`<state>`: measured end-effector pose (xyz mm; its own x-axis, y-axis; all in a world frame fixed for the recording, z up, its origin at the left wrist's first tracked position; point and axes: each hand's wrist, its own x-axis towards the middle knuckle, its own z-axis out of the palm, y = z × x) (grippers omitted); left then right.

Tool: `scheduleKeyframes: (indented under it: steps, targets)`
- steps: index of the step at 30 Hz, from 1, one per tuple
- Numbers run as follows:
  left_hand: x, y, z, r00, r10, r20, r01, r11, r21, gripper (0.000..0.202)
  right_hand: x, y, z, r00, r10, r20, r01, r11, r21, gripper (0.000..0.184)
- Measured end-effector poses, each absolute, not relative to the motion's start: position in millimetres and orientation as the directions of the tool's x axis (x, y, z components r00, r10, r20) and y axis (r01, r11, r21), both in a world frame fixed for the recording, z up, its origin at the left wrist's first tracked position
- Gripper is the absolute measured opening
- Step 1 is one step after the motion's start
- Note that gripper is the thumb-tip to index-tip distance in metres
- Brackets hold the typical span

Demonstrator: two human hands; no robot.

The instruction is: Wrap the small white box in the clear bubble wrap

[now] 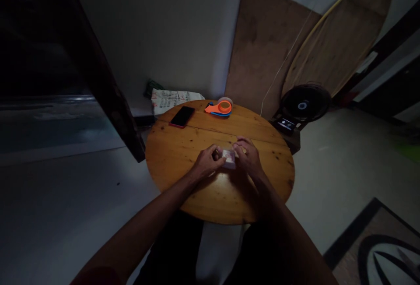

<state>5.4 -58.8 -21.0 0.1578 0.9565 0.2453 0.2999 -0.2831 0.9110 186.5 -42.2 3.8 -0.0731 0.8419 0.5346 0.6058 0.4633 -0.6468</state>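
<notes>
Near the middle of the round wooden table (173,158), a small pale box (229,160) with faint markings on top lies between my two hands. My left hand (207,161) grips it from the left, the thumb resting on its top. On the other side, my right hand (249,156) has thumb and fingers drawn together at the far right corner of the box. Whatever those fingertips may hold is too dark and small to make out.
A phone (183,116) with a red edge and an orange tape dispenser (224,107) lie toward the table's far side. Beyond stand a printed white sack (175,96), a brown board (262,44), a round wooden panel (344,35) and a black fan (303,104).
</notes>
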Motion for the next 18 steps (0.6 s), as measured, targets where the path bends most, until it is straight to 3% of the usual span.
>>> scheduleKeyframes:
  steps: [4,8,12,18]
  targets:
    - [6,-58,-22,0.163,0.953,0.257,0.310,-0.296,0.903,0.016,191,-43,-5,0.066,0.893,0.446,0.432,0.377,-0.819,0.026]
    - [6,-58,-23,0.164,0.952,0.260,0.308,-0.299,0.903,0.016,200,-53,-8,-0.023,0.959,0.284,0.244,0.281,-0.928,0.026]
    - [6,-59,-22,0.158,0.951,0.265,0.294,-0.302,0.907,0.016,200,-62,-3,-0.186,0.968,0.172,0.170,0.204,-0.964,0.044]
    - [6,-59,-21,0.167,0.947,0.274,0.308,-0.314,0.898,0.015,190,-61,1,-0.206,0.969,0.134,0.189,0.174,-0.966,0.043]
